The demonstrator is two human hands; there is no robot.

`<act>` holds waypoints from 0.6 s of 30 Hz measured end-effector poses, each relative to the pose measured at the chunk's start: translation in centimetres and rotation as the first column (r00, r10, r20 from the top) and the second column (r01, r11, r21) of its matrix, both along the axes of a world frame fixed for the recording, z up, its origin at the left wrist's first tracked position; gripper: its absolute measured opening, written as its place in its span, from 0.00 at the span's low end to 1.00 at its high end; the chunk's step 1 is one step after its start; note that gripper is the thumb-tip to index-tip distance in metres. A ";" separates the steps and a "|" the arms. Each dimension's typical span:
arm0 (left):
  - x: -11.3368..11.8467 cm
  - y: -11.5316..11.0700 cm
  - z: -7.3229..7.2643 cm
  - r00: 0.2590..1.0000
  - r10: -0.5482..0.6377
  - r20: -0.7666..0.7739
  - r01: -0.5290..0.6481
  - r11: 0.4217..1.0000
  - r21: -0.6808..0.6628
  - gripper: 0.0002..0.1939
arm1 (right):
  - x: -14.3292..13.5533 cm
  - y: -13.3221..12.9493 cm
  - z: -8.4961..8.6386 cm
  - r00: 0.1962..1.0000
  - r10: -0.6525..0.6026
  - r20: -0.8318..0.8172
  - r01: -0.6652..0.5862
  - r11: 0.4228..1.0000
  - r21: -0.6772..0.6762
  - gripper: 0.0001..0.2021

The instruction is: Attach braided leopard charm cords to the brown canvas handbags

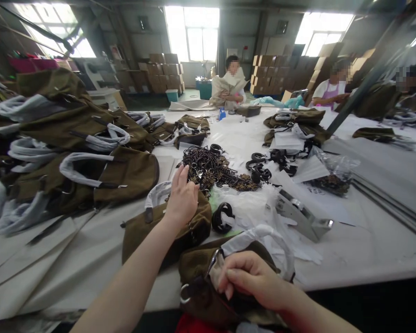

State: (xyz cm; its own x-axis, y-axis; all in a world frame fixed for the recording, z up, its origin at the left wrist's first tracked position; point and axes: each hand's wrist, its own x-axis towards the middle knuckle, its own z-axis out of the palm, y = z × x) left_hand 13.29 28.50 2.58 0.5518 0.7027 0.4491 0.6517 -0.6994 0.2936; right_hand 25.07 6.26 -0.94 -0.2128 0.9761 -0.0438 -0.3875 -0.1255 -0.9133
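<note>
At the table's near edge, a brown handbag [197, 263] with an unzipped top and pale lining sits in front of me. My right hand [253, 280] is closed at its opening, the fingers curled against the lining. Its handle [280, 245] is wrapped in white paper. My left hand [183, 199] reaches over a second brown handbag [142, 240], fingers stretched toward a heap of dark chains with bronze-coloured charms [211, 169]. Whether the fingertips touch the heap, I cannot tell. Rolled black straps [223, 217] lie right of the second bag.
Many brown handbags [125, 178] are piled at left, more [294, 121] at back right. A grey tape dispenser [303, 215] stands right of crumpled white plastic [253, 206]. A slanted metal pole [360, 88] crosses at right. Co-workers [230, 88] sit across the table [374, 249].
</note>
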 end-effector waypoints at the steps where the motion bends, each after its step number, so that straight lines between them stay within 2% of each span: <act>1: 0.5 0.1 0.2 0.999 -0.028 -0.029 0.027 0.999 -0.033 0.14 | 0.0 0.0 0.1 1.000 0.000 -0.002 0.000 1.000 -0.006 0.19; 5: 2.8 0.9 -0.6 0.975 -0.121 -0.185 0.063 0.954 -0.294 0.21 | 0.1 -0.2 0.6 1.000 -0.014 -0.019 0.014 1.000 -0.023 0.19; 8: 4.0 0.7 -2.3 0.937 -0.178 -0.299 0.052 0.922 -0.385 0.14 | 0.2 -0.4 0.9 0.999 -0.026 -0.023 0.025 0.999 -0.036 0.19; 9: 4.3 0.4 -2.9 0.920 -0.195 -0.339 0.042 0.911 -0.410 0.13 | 0.3 -0.5 0.8 0.999 -0.028 -0.025 0.027 0.999 -0.038 0.19; 13: 5.1 -1.3 -5.1 0.856 -0.226 -0.465 -0.020 0.884 -0.466 0.23 | 0.4 -0.7 0.4 0.999 -0.032 -0.042 0.030 0.999 -0.032 0.18; 18: 7.1 -1.6 -6.7 0.841 -0.176 -0.511 -0.107 0.873 -0.477 0.27 | 0.3 -0.7 -0.1 0.998 -0.035 -0.053 0.035 0.999 -0.013 0.18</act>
